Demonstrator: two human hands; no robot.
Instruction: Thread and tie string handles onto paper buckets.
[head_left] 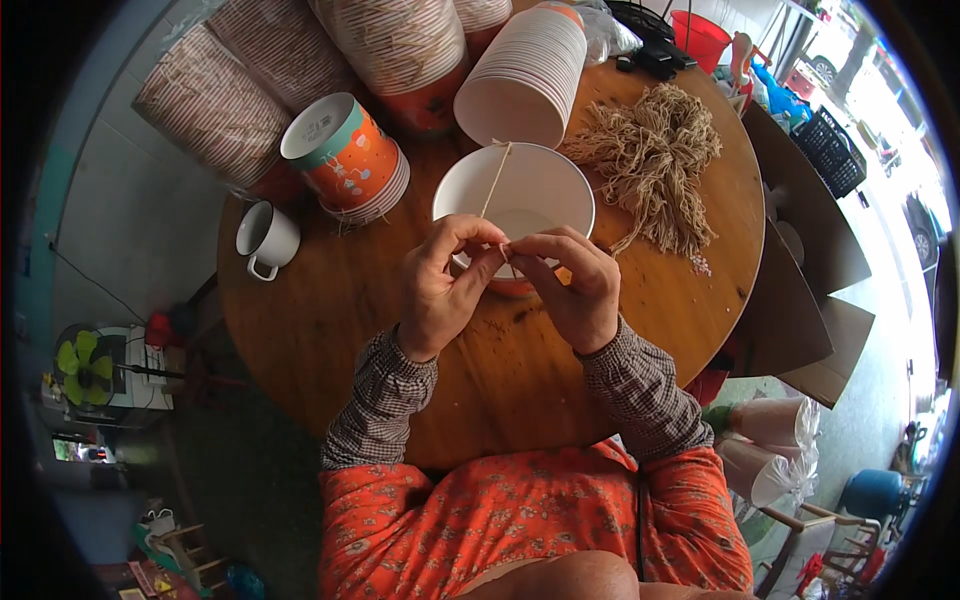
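My left hand (442, 285) and my right hand (578, 285) meet fingertip to fingertip over the near rim of a white-lined paper bucket (545, 185). Both pinch a thin beige cord (493, 190), which runs up from the fingers to the bucket's far rim. The exact spot where the fingertips grip it is too small to make out. A little orange shows on the bucket's outside, below my hands. To the right of the bucket lies a loose heap of the same kind of cord (655, 165), with a few tiny pale bits (701, 265) beside it.
Behind the bucket, a nested stack of white buckets (525, 80) leans on the round wooden table (480, 390). Several orange-patterned buckets (350, 160) stand upside down at left, near wrapped stacks (215, 110) and a white mug (270, 238). An open cardboard box (790, 300) borders the table's right.
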